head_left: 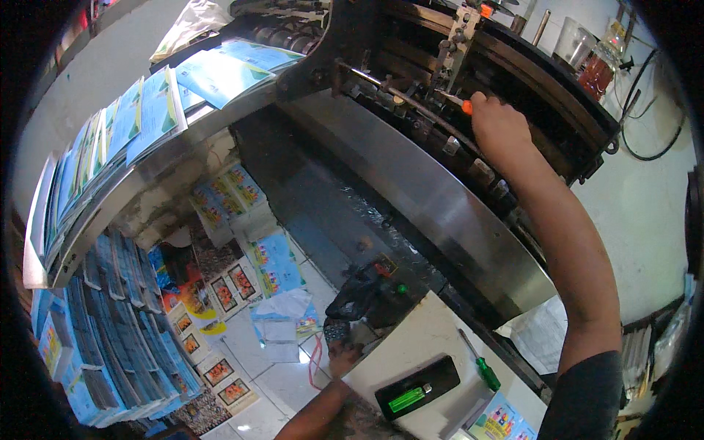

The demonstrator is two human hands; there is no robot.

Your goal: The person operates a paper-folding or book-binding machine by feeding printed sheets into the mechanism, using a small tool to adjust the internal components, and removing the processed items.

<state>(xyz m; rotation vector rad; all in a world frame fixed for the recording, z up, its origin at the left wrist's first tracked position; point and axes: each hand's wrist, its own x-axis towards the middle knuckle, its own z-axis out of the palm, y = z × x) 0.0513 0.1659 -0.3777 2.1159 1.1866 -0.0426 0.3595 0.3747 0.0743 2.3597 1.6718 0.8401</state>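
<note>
My right hand reaches over the dark machine at the upper right, closed round the orange handle of a screwdriver. Its thin shaft points left, toward an upright metal bracket beside a long steel rod. Whether the tip touches a screw is too small to tell. Low in the middle, my left hand is beside the corner of a pale tabletop. Shadow hides its fingers, and I cannot make out anything in them. A crumpled black bag lies just beyond it.
On the tabletop lie a green-handled screwdriver and a black flat case with a green lighter on it. Blue printed sheets line a curved metal rail at left. Booklet stacks stand below. A smooth metal panel fronts the machine.
</note>
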